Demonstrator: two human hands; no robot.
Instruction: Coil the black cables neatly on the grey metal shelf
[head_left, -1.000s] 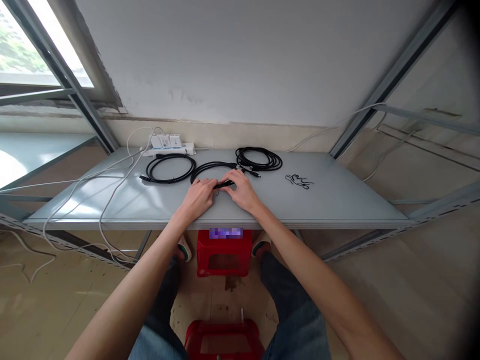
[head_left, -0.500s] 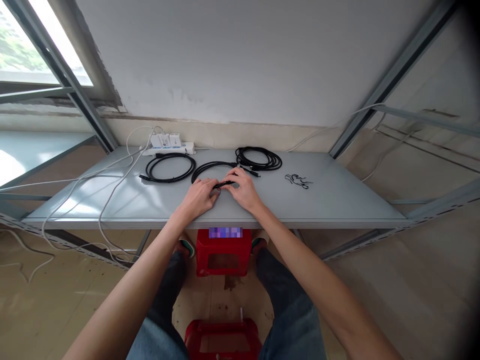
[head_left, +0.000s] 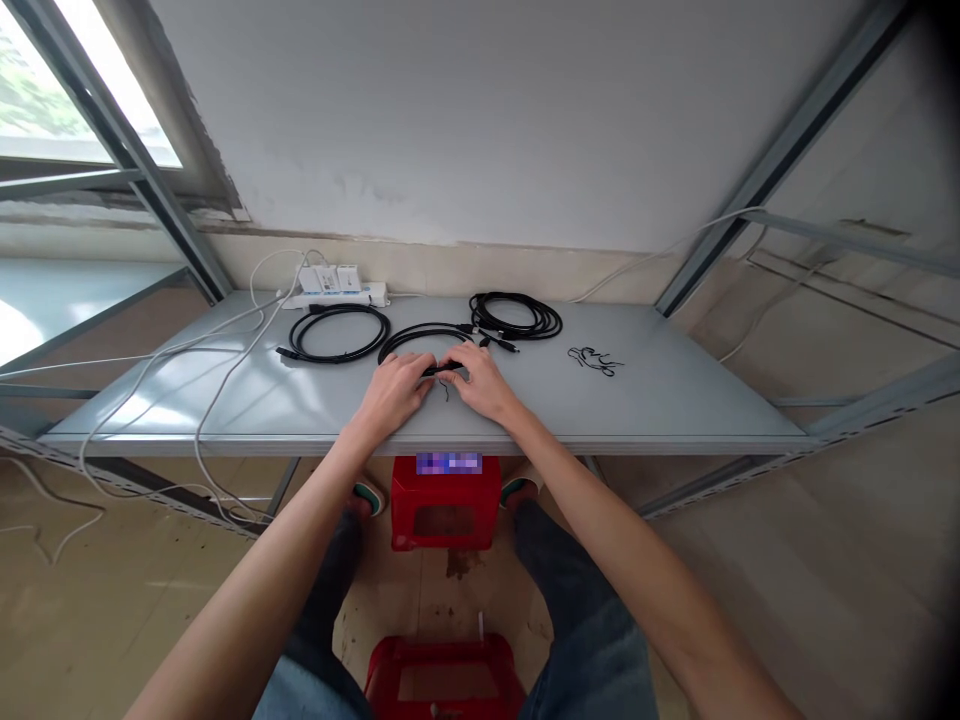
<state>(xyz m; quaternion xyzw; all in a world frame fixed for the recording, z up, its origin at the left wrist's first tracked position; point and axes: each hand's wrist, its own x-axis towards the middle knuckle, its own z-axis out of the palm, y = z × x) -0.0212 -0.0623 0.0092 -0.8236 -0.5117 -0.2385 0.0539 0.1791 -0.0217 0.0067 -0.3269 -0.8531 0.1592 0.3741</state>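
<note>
Both my hands are at the near side of a coiled black cable (head_left: 420, 331) in the middle of the grey shelf. My left hand (head_left: 397, 390) has its fingers closed on the coil's near strands. Close beside it, my right hand (head_left: 480, 380) pinches the same strands from the right. A thin black twist tie (head_left: 445, 390) hangs down between the fingertips. The fingers hide part of the coil's near side. Another coiled black cable (head_left: 337, 360) lies to the left, and a larger black coil (head_left: 517, 318) lies behind my right hand.
Several loose black ties (head_left: 596, 361) lie to the right on the shelf (head_left: 675, 400). A white power strip (head_left: 337, 297) with plugged-in adapters is at the back left. White cords (head_left: 225, 375) run over the left edge. Below stands a red stool (head_left: 446, 500).
My fingers have shifted slightly on the strands, and the tie's end now shows below them. The right hand has lowered a little. The other coils are where they were.
</note>
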